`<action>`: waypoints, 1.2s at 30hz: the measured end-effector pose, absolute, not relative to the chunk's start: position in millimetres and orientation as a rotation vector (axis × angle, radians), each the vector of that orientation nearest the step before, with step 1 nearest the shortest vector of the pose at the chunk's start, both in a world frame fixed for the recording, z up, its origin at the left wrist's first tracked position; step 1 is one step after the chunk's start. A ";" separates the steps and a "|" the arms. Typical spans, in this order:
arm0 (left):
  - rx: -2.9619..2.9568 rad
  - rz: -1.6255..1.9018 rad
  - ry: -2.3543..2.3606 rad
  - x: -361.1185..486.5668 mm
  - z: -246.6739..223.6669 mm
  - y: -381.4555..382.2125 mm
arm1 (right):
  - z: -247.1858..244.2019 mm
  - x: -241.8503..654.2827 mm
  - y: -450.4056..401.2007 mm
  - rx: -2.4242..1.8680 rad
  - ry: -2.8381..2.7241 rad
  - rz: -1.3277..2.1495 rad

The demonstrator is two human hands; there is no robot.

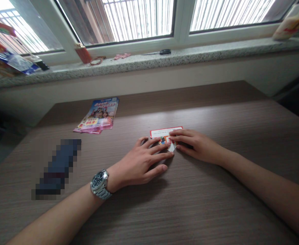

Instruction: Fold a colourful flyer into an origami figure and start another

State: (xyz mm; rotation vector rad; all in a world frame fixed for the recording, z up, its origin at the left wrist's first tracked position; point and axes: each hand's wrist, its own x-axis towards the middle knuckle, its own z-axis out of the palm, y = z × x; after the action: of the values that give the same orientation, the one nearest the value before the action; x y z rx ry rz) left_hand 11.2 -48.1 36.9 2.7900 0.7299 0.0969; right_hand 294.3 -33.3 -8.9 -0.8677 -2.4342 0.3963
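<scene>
A small folded paper leaflet point(161, 132) lies on the brown wood-grain table point(205, 204). It has a red-edged white panel with fine print at the far side and a colourful printed part nearer me. My left hand point(145, 160) rests over the leaflet's left and near side, fingers spread and palm down. From the right, my right hand point(197, 144) reaches in with its fingers stretched out, touching the leaflet's right side. Between them, the fingers hide much of the printed part. A silver watch point(100, 183) is on my left wrist.
A stack of colourful flyers point(100, 114) lies at the table's back left. Nearer me on the left is a dark pixelated object point(59, 166). The granite windowsill point(190, 59) holds a screwdriver point(164, 52), a red-brown item point(83, 53) and packages point(9, 54).
</scene>
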 end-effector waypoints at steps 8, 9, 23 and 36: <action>2.778 0.145 0.731 11.2 36.5 -49.7 | -4.4 291.5 -34.8 -0.883 -2.447 0.373; 2.782 0.149 0.732 10.9 35.5 -49.8 | -3.9 291.1 -35.1 -0.882 -2.450 0.364; 2.779 0.131 0.707 7.7 26.6 -48.4 | -2.1 292.9 -40.6 -0.822 -2.549 0.382; 2.813 0.268 0.613 5.4 28.1 -42.0 | 2.0 300.9 -39.2 -0.697 -2.611 0.508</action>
State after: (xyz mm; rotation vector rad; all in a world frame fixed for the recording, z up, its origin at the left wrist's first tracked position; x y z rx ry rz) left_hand 5.4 -42.0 28.1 2.8131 0.6133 0.2679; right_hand 300.9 -39.2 2.0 -0.6974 -2.6109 0.5084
